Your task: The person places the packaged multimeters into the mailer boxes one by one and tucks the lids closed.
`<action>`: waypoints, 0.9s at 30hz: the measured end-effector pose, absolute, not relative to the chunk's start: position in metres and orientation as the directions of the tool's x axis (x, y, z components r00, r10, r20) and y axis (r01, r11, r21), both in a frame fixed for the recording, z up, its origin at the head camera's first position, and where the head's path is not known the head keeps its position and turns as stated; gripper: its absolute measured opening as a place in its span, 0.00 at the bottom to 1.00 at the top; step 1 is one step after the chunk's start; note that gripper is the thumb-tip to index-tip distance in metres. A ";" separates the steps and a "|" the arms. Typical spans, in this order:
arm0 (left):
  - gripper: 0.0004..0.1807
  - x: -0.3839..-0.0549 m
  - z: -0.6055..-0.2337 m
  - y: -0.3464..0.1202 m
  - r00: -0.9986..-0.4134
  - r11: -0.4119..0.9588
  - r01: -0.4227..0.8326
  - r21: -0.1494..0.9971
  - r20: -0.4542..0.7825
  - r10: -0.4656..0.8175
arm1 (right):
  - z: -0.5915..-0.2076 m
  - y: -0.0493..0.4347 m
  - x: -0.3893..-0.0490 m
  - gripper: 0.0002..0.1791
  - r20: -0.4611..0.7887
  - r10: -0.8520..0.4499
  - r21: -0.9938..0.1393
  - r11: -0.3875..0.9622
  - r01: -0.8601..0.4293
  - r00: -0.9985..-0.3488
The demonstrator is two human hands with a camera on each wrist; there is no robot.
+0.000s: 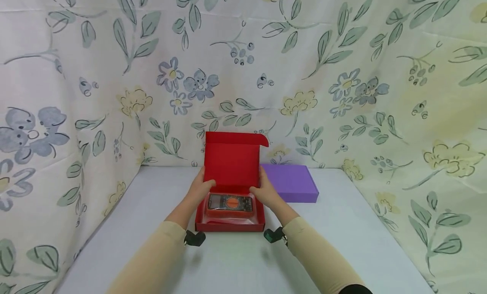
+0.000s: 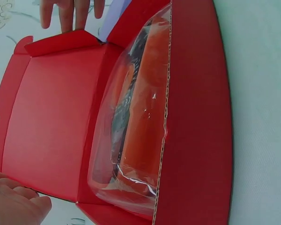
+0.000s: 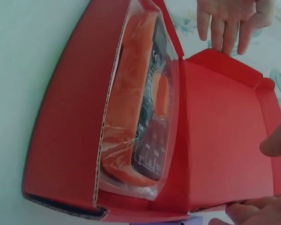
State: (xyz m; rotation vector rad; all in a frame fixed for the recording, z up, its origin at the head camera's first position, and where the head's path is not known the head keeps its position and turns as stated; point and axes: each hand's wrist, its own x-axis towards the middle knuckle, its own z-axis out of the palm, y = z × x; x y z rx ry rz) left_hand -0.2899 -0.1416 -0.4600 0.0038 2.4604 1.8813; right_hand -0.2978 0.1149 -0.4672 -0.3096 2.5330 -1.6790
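Observation:
A red cardboard box (image 1: 230, 227) stands on the table with its lid (image 1: 232, 165) raised at the back. Inside lies an orange multimeter (image 1: 230, 204) with a dark face and a round dial, wrapped in clear plastic (image 2: 100, 173). My left hand (image 1: 199, 188) is at the left edge of the lid, its straight fingers against the side flap (image 3: 227, 63). At the lid's right edge is my right hand (image 1: 266, 190), fingers also straight beside the flap (image 2: 65, 44). Both thumbs point inward in front of the lid.
A closed purple box (image 1: 291, 184) lies behind and to the right of the red one. The white table (image 1: 236, 264) runs back to a floral cloth (image 1: 243, 82), which also hangs on both sides.

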 end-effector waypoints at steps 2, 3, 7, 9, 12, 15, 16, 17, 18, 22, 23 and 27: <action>0.47 -0.289 -0.462 -0.142 -0.999 0.262 -0.011 0.965 -0.021 0.034 | -0.467 0.116 -0.296 0.52 0.045 -0.219 -0.920 0.371 -0.126 -0.975; 0.47 -0.288 -0.463 -0.142 -0.999 0.258 -0.003 0.966 -0.013 0.035 | -0.468 0.116 -0.295 0.52 0.046 -0.219 -0.922 0.367 -0.126 -0.975; 0.46 -0.288 -0.466 -0.142 -0.999 0.248 0.008 0.969 -0.001 0.033 | -0.468 0.118 -0.292 0.52 0.032 -0.214 -0.931 0.348 -0.107 -0.976; 0.46 -0.288 -0.468 -0.141 -1.000 0.253 0.010 0.968 0.003 0.028 | -0.468 0.119 -0.292 0.52 0.031 -0.212 -0.934 0.342 -0.104 -0.977; 0.44 -0.288 -0.469 -0.139 -0.999 0.298 0.035 0.954 0.035 0.004 | -0.467 0.118 -0.293 0.52 0.046 -0.214 -0.936 0.332 -0.117 -0.976; 0.42 -0.288 -0.469 -0.139 -0.995 0.350 0.063 0.934 0.085 -0.048 | -0.465 0.118 -0.293 0.51 0.070 -0.213 -0.935 0.327 -0.139 -0.974; 0.42 -0.287 -0.469 -0.140 -0.992 0.363 0.072 0.929 0.104 -0.068 | -0.465 0.118 -0.293 0.51 0.077 -0.210 -0.933 0.330 -0.145 -0.975; 0.41 -0.287 -0.468 -0.140 -0.989 0.370 0.077 0.926 0.118 -0.091 | -0.464 0.117 -0.293 0.51 0.082 -0.206 -0.930 0.336 -0.149 -0.975; 0.40 -0.287 -0.468 -0.141 -0.985 0.377 0.080 0.923 0.132 -0.115 | -0.464 0.117 -0.293 0.51 0.089 -0.202 -0.928 0.338 -0.155 -0.975; 0.32 -0.289 -0.464 -0.143 -0.959 0.425 0.085 0.901 0.190 -0.210 | -0.463 0.118 -0.292 0.50 0.113 -0.181 -0.908 0.381 -0.176 -0.977; 0.30 -0.289 -0.462 -0.143 -0.953 0.444 0.075 0.893 0.196 -0.233 | -0.464 0.118 -0.292 0.50 0.119 -0.178 -0.900 0.397 -0.182 -0.977; 0.32 -0.293 -0.454 -0.145 -0.942 0.530 0.002 0.848 0.181 -0.285 | -0.468 0.121 -0.290 0.50 0.141 -0.168 -0.863 0.462 -0.204 -0.976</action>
